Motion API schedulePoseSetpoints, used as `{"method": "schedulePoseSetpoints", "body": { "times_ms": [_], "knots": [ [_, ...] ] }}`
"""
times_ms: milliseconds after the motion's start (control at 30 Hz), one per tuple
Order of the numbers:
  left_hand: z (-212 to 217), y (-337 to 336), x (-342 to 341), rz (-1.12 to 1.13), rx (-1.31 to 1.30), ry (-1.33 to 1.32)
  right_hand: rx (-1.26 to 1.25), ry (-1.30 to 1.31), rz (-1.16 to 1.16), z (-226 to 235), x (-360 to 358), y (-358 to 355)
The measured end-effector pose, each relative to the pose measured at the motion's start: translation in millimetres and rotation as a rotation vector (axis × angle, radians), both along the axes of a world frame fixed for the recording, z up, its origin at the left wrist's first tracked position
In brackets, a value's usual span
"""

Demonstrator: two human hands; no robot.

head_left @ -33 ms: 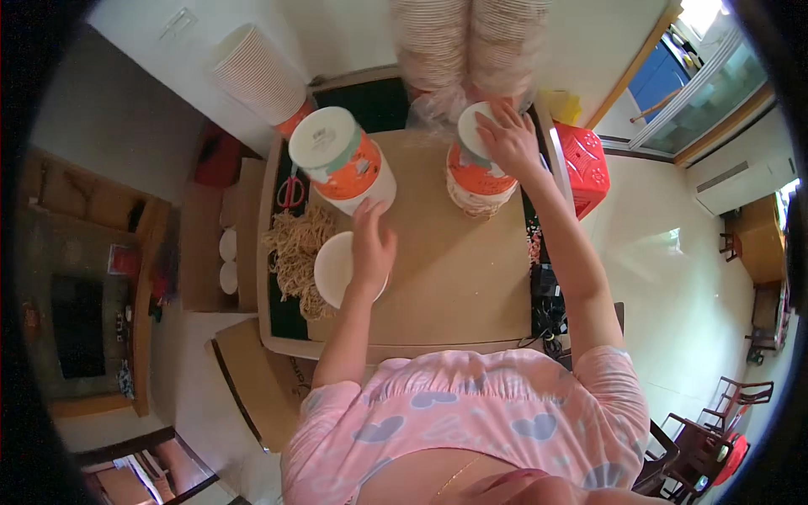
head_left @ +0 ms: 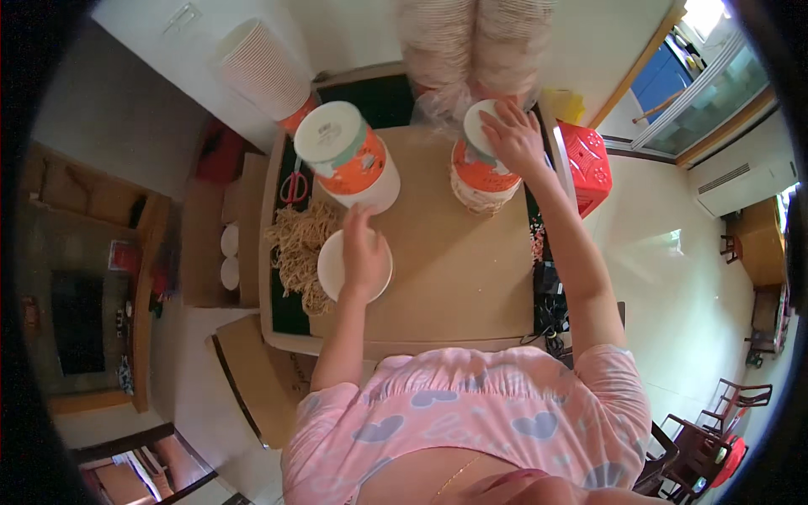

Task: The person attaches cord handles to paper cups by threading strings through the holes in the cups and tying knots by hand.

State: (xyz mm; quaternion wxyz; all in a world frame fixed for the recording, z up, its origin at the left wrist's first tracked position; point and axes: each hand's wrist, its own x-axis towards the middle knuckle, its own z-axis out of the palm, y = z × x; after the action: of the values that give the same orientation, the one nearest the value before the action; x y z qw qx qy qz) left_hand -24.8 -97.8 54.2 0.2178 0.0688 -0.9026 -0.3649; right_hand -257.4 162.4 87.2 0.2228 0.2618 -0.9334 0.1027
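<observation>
My right hand (head_left: 515,139) lies with fingers spread on the pale base of an upturned paper tub (head_left: 486,172), orange and green. Twine wraps round that tub's lower part. My left hand (head_left: 364,252) hangs over a round white tub (head_left: 335,268), fingers stretched out; whether it touches the tub I cannot tell. Just beyond these fingers stands a taller stack of upturned paper tubs (head_left: 358,168), orange and green above white. A loose heap of beige twine (head_left: 299,252) lies left of the white tub.
Red-handled scissors (head_left: 294,187) lie at the table's left side. Tall stacks of paper tubs (head_left: 436,46) in plastic film stand at the back; another stack (head_left: 265,71) leans back left. Black cables (head_left: 551,320) lie at the right edge, with a red stool (head_left: 585,168) beyond.
My left hand has shifted slightly left and nearer, over the white tub. My right hand stays on the upturned tub. The whole view has moved a little.
</observation>
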Motion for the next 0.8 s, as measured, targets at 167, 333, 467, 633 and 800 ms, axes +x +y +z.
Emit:
{"method": "schedulePoseSetpoints", "body": {
  "times_ms": [167, 333, 467, 633, 800],
  "knots": [
    [-40, -87, 69, 0.363, -0.114, -0.289, 0.038, 0.200, -0.010, -4, 0, 6],
    [-132, -94, 108, 0.323, 0.596, -0.392, -0.444, 0.039, 0.320, -15, 107, -43],
    [-107, -32, 98, 0.173, 0.533, -0.189, -0.494, -0.309, 0.334, -51, 211, -76],
    [-26, -41, 204, -0.417, 0.234, -0.887, -0.491, -0.403, 0.295, -56, 249, -55],
    [8, -48, 302, 0.005, 1.449, -1.401, -0.579, -0.715, 0.012, -114, 272, -7]
  ]
}}
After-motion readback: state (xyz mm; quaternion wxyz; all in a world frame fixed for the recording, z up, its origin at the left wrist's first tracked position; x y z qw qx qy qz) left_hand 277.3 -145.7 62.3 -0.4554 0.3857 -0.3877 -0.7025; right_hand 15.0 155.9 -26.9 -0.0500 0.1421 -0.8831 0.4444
